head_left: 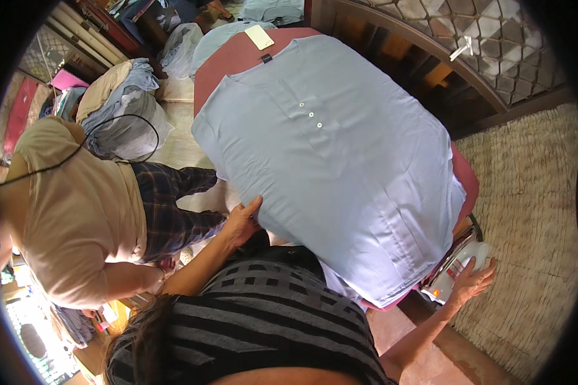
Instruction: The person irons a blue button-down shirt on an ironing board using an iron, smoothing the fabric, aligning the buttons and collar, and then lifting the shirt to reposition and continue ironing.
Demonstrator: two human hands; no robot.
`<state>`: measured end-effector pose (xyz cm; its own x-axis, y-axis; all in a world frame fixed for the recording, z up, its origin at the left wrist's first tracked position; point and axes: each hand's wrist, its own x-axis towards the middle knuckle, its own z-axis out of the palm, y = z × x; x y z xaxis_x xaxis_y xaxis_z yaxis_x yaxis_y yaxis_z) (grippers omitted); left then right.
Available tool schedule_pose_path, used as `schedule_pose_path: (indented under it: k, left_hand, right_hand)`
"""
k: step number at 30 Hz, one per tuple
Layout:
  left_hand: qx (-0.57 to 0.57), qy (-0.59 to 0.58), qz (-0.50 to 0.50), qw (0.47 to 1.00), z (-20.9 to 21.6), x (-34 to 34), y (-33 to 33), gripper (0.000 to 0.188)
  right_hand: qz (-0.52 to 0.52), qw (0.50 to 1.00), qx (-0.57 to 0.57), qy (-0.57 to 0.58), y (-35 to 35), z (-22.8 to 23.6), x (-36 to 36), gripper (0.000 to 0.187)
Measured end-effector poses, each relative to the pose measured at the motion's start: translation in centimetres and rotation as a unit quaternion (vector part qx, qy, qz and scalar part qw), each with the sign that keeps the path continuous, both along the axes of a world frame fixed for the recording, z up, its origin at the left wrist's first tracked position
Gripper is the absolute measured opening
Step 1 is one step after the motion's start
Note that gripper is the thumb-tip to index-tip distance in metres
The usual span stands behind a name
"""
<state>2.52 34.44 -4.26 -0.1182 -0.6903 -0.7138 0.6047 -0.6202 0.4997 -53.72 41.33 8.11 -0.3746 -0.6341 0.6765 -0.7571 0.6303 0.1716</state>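
A light blue shirt (340, 154) with a short row of white buttons lies spread, front up, over a maroon-covered board (215, 70). At its left edge, near my body, my left hand (243, 223) grips the cloth; some of its fingers are hidden. Off the board's right side, my right hand (472, 284) is beside a white and grey iron (455, 273) with a lit orange lamp. Its fingers are spread, and the thumb is near the iron's handle. Whether the hand touches the iron is hard to tell.
Beyond the collar sits a pale card (259, 37). A person in a peach top (87, 218) stands close on my left, with a black cable (157, 138) nearby. Bundled clothes (122, 106) stand at the far left. A lattice gate (494, 48) borders the far right.
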Motion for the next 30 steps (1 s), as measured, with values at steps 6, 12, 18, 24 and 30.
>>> schedule_pose_path:
  k: [6, 12, 18, 24, 30]
  left_hand:
    - [-0.017, 0.029, -0.014, 0.999, 4.9, 0.1, 1.1, 0.067]
    - [-0.166, -0.117, -0.090, 0.975, 12.3, 1.6, -1.4, 0.048]
    - [-0.329, -0.195, -0.167, 0.909, 18.7, 6.7, -7.1, 0.041]
    - [-0.447, -0.296, -0.053, 0.842, 18.6, 14.7, -12.2, 0.069]
    - [-0.581, -0.287, 0.107, 0.754, 17.2, 17.5, -19.1, 0.064]
  right_hand:
    - [0.256, 0.908, 0.003, -0.332, -10.9, 1.5, 7.9, 0.043]
    - [0.414, 0.835, 0.063, -0.358, -27.0, -1.5, 16.4, 0.045]
    - [0.270, 0.917, 0.143, -0.256, -36.4, -4.2, 17.5, 0.062]
    - [0.202, 0.924, 0.111, -0.305, -37.3, -5.6, 21.7, 0.073]
    - [0.140, 0.976, 0.024, -0.163, -37.1, -5.6, 19.3, 0.069]
